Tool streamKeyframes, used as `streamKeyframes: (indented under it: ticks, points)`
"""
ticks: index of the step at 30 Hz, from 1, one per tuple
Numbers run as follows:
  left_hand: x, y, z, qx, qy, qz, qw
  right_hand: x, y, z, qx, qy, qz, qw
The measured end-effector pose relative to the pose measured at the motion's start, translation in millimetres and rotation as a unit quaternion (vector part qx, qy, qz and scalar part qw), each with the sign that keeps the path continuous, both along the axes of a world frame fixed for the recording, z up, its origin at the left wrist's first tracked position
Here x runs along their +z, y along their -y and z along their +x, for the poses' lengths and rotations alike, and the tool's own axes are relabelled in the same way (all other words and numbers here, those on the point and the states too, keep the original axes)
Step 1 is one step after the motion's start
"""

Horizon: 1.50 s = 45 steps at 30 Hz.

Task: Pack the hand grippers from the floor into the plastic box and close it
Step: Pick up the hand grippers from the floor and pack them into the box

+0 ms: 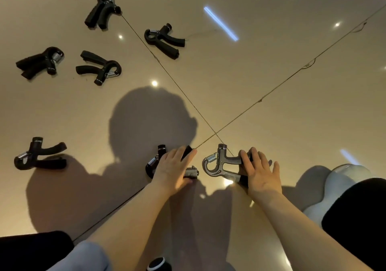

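While my left hand (pixel 172 169) lies over a black hand gripper (pixel 155 164) on the floor (pixel 271 82), its fingers curl down around the handles, so that grip is clamped on it; the spring end and the knob stick out to the left of my knuckles. My right hand (pixel 261 171) rests with fairly straight fingers on the handles of a grey hand gripper (pixel 221 164), whose spring and hook point left toward the other hand; whether that grip has closed I cannot tell. Both pieces sit near the crossing of the tile joints. Further out, five more black hand grippers lie well apart: one at far left (pixel 39 155), four in a loose cluster beyond (pixel 98 67).
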<state>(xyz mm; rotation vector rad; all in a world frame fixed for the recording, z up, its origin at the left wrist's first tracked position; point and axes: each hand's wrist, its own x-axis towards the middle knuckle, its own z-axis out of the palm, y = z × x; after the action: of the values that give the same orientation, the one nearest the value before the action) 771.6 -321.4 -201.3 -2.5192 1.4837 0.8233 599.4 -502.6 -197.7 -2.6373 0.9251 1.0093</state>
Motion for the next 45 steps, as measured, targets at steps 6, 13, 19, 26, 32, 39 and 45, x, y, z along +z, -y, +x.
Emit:
streamKeyframes:
  ticks: [6, 13, 19, 26, 32, 39, 45]
  points:
    - [-18, -3, -5, 0.009, -0.019, -0.012, 1.000, -2, -1, 5, 0.051, 0.022, -0.009, 0.998]
    - [8, 6, 4, -0.031, 0.019, 0.007, 0.999, 19, -30, 19, 0.054, -0.009, 0.012, 0.998]
    - [56, -12, 4, 0.015, 0.031, -0.016, 0.999, 78, -55, 27, -0.049, 0.049, 0.117, 0.991]
    - [119, -67, -21, 0.080, 0.004, -0.175, 0.981, 146, -86, 13, -0.099, 0.173, 0.089, 0.976]
    - [190, -104, -52, 0.149, -0.019, -0.284, 0.947, 206, -144, -6, -0.084, 0.351, -0.003, 0.932]
    - [292, -140, -48, 0.119, 0.029, -0.381, 0.917, 292, -201, -17, -0.088, 0.524, -0.048, 0.846]
    - [377, -200, -48, 0.053, 0.085, -0.489, 0.866, 382, -238, -30, -0.132, 0.677, -0.002, 0.724]
